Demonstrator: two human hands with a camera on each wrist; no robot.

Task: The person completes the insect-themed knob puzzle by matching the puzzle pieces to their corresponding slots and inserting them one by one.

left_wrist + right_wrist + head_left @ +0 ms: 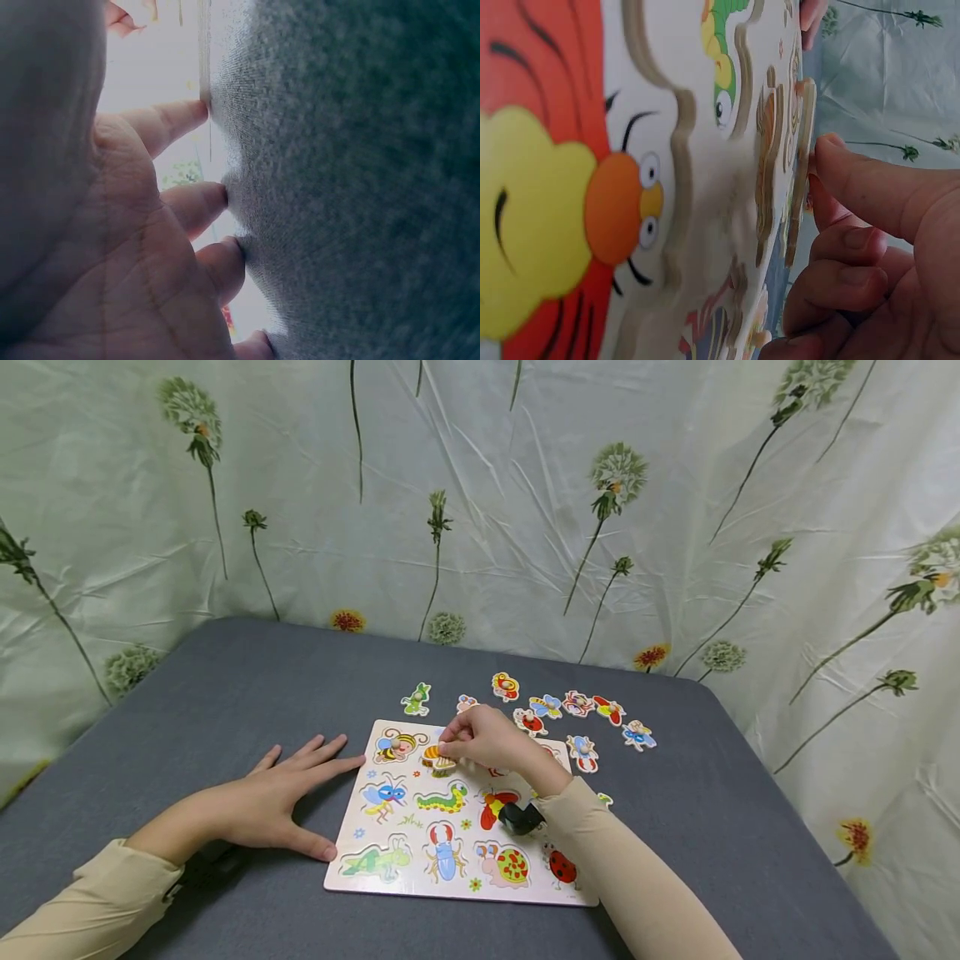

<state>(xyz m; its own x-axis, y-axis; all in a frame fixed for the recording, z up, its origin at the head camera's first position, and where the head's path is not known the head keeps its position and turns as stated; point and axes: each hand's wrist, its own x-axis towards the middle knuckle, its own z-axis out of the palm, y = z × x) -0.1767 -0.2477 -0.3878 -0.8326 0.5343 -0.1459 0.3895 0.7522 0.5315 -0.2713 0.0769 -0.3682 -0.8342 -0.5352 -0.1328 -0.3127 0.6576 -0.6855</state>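
Note:
My right hand (480, 742) pinches a yellow-and-orange striped insect puzzle piece (435, 762) over the top row of a pale pink wooden puzzle board (337, 877). In the right wrist view that piece (802, 176) stands off the board's face, with thumb and fingertips at its back; its knob is mostly hidden. My left hand (277, 797) lies spread on the grey cloth, thumb and index fingertips touching the board's left edge. A striped bee piece (396, 746) with a knob sits at the board's top left corner. The right forearm covers part of the board's right side.
Behind the board lie several loose knobbed pieces, among them a green one (416, 699), a red-and-yellow one (506, 687), a ladybug (529, 722) and a blue insect (638, 735). A flowered curtain (487, 527) hangs beyond the grey table (247, 685).

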